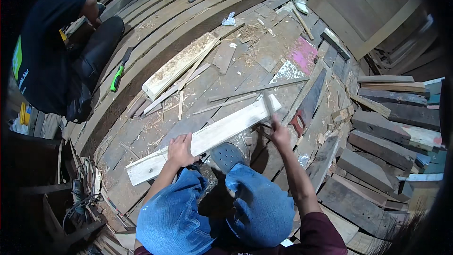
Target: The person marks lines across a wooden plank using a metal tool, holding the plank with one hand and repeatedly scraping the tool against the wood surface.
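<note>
Cool light brightens the board, shadow pools between the knees, the tool blurs, and slats curve toward black edges.

Left fingers hold a board (pale, wooden).

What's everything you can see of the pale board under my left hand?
The pale board is long and narrow, apparently wood, with a dark spot near its left end. It slants in front of your blue jeans, right end farther away. Your left hand rests on it; your right hand holds a blurred tool at its right end, contact unclear.
</note>
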The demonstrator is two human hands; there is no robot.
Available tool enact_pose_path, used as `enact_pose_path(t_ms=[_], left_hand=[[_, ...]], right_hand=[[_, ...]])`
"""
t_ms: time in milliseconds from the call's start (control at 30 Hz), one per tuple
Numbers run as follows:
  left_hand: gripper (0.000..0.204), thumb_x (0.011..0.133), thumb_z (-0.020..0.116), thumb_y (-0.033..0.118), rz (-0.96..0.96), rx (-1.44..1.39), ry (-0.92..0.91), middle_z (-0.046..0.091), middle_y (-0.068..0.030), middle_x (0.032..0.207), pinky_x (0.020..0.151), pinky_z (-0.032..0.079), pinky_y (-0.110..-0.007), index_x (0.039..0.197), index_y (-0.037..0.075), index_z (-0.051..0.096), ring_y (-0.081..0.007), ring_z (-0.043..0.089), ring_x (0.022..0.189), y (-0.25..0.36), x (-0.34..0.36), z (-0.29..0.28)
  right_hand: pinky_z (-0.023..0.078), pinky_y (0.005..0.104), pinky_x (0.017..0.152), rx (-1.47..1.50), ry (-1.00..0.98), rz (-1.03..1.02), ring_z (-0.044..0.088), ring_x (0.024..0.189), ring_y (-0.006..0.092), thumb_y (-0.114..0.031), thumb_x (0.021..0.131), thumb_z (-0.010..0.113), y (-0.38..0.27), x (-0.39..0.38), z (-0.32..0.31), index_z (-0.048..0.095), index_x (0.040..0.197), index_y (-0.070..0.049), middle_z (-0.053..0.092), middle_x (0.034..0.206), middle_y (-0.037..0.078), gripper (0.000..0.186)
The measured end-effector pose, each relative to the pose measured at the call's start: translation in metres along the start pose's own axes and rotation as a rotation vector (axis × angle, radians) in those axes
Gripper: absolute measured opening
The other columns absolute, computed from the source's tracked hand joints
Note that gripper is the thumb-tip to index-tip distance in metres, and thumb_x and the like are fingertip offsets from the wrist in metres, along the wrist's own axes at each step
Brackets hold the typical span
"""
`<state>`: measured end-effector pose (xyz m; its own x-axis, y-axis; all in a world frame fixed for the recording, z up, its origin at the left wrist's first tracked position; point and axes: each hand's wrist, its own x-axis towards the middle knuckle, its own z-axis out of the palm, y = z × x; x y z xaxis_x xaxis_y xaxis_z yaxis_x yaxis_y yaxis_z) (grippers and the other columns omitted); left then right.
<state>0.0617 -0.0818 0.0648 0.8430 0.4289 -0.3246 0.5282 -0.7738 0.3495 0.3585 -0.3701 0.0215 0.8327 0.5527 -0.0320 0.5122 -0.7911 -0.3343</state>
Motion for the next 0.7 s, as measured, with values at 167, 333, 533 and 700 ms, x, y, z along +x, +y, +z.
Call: enact_pose_path(t_ms=[167, 333, 533, 700], left_hand=[[0.1, 0.058, 0.082, 0.046, -0.022, 0.038, -0.02, 0.055, -0.0179, 0.129, 0.103, 0.035, -0.045, 0.139, 0.001, 0.043, -0.029, 0.05, 0.123, -0.007, -0.009, -0.004], [0.102, 0.058, 0.082, 0.046, -0.004, 0.035, -0.016, 0.054, -0.0166, 0.131, 0.104, 0.034, -0.045, 0.141, 0.002, 0.041, -0.0284, 0.048, 0.125, 0.001, -0.004, -0.005], [0.102, 0.059, 0.083, 0.045, -0.04, 0.015, -0.054, 0.052, -0.0176, 0.133, 0.104, 0.035, -0.046, 0.142, 0.003, 0.039, -0.0299, 0.048, 0.126, -0.003, -0.004, -0.005], [0.102, 0.058, 0.083, 0.043, -0.028, 0.022, -0.052, 0.052, -0.0183, 0.133, 0.105, 0.034, -0.046, 0.142, 0.002, 0.04, -0.03, 0.048, 0.127, -0.009, -0.01, -0.003]], right_hand=[[0.047, 0.0526, 0.052, 0.008, -0.273, -0.383, 0.063, 0.062, 0.0399, -0.026, 0.096, 0.049, -0.058, -0.071, 0.009, 0.026, 0.151, -0.033, 0.063, 0.071, 0.021, 0.06], [0.049, 0.0512, 0.055, -0.161, -0.159, -0.078, 0.062, 0.06, 0.04, -0.028, 0.093, 0.052, 0.001, -0.025, -0.013, 0.033, 0.147, -0.03, 0.064, 0.071, 0.02, 0.057], [0.047, 0.0522, 0.054, 0.018, -0.016, -0.02, 0.063, 0.061, 0.0395, -0.023, 0.093, 0.055, -0.019, -0.029, 0.004, 0.039, 0.145, -0.029, 0.064, 0.074, 0.023, 0.055], [0.046, 0.052, 0.049, -0.032, -0.246, -0.456, 0.062, 0.06, 0.0401, -0.024, 0.095, 0.052, -0.062, -0.079, 0.004, 0.03, 0.148, -0.04, 0.065, 0.079, 0.02, 0.06]])
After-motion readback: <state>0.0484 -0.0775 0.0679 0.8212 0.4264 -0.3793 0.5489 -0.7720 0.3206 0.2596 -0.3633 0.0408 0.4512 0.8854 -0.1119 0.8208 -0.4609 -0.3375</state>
